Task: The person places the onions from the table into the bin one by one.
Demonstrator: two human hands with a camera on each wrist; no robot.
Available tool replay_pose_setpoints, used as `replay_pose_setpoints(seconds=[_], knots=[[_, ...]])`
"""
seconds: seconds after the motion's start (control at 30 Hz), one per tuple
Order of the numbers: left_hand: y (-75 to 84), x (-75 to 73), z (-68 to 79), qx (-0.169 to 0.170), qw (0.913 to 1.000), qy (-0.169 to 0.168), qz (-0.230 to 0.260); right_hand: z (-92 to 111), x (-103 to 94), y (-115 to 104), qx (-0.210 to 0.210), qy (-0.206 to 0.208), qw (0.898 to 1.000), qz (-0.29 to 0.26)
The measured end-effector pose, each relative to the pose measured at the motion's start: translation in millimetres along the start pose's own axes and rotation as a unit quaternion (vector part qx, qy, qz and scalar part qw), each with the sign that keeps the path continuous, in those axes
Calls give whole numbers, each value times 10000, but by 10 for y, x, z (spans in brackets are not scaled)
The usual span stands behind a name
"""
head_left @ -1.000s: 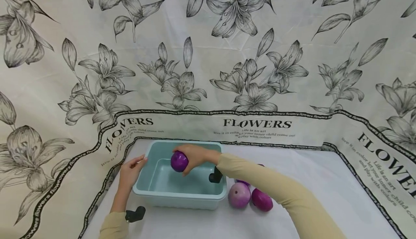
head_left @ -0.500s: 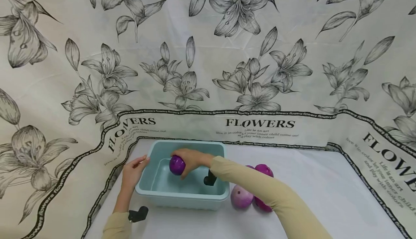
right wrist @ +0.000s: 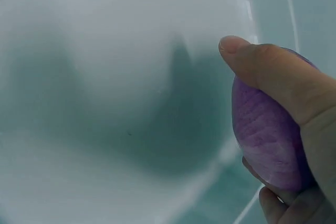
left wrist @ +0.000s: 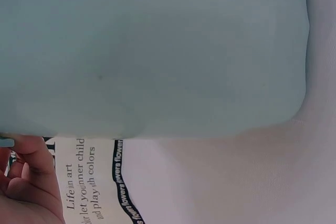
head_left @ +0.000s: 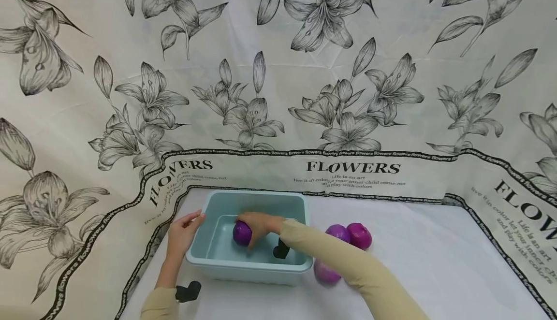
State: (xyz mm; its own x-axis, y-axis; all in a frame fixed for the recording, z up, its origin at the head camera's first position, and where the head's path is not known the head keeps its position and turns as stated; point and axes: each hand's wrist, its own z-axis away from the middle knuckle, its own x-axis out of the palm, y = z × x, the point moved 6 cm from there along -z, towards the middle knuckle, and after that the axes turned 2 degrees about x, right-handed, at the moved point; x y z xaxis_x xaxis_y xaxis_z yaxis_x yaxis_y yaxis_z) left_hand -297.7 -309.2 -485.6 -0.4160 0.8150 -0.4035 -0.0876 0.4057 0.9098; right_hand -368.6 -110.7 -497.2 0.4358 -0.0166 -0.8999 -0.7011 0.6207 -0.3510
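Observation:
In the head view, a light blue-green plastic tub [head_left: 248,263] stands on the white table. My right hand [head_left: 260,225] reaches down inside it, gripping a glossy, round purple vegetable [head_left: 241,233]. The right wrist view shows my thumb [right wrist: 247,59] across the top of this vegetable, faint pale streaks on its skin, and fingertips below, close over the tub floor [right wrist: 105,103]. At the tub's left rim, my left hand [head_left: 180,238] pinches the edge. The left wrist view has the tub's outer wall [left wrist: 173,51] filling most of the frame, with curled fingers [left wrist: 39,161] at its edge.
Right of the tub lie more round purple vegetables: a violet one [head_left: 338,233], a magenta one [head_left: 359,235] and a paler one [head_left: 326,272] partly behind my right sleeve [head_left: 348,262]. A flower-printed cloth [head_left: 270,117] stands behind the table.
My right hand has lowered the purple vegetable deeper into the tub. The right sleeve has shifted, baring the violet and magenta vegetables and covering others in front. My left hand stays at the rim.

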Motion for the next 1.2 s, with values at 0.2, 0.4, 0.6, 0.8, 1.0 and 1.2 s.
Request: replay_pose_setpoints(seconds=[0.2,0.4,0.6,0.8,1.0,1.2], knots=[[38,2,4,60,10000,49,23,-16,118,18,-17,-190,9998,-32],[63,3,11,15,10000,6,40,-35,163,20,109,-245,9992,281],[61,-2,19,1,10000,7,46,-89,206,45,316,-134,9973,646],[35,-3,26,-65,10000,11,35,-133,227,62,586,-61,9962,648],[37,-13,22,-83,10000,25,35,-157,208,73,737,10,9954,606],[8,0,8,-116,9999,42,43,-118,152,30,710,197,9915,1077]])
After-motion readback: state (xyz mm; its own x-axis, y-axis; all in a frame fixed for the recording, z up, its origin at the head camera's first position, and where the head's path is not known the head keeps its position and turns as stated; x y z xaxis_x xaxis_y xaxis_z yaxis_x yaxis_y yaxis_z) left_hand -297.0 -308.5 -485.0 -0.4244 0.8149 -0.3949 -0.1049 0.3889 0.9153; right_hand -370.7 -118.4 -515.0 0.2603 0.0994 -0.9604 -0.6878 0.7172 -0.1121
